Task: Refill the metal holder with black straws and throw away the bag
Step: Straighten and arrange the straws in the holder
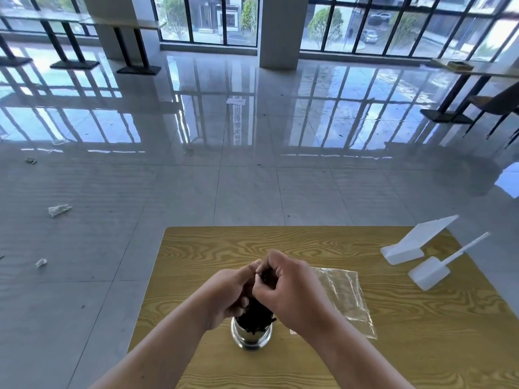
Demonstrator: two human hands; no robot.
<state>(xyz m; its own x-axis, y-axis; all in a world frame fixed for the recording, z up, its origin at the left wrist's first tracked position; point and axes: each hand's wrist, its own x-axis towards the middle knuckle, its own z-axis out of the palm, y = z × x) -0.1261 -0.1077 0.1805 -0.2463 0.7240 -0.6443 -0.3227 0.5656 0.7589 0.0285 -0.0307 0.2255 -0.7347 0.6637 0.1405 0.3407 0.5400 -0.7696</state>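
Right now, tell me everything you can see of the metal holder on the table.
The metal holder is a shiny, silvery cylinder standing upright on the wooden table, toward its near edge. Its open top is packed with black straws that stick up out of it. The left hand and right hand grip the straws just above, hiding part of the rim; neither plainly touches the metal. A clear bag lies flat on the table to its right.

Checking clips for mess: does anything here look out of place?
Yes. Crumpled clear wrappers lie scattered on the floor left of the table, with a paper slip farther off. The clear bag lies flat on the table beside the metal holder, not binned, while left hand and right hand grip the black straws.
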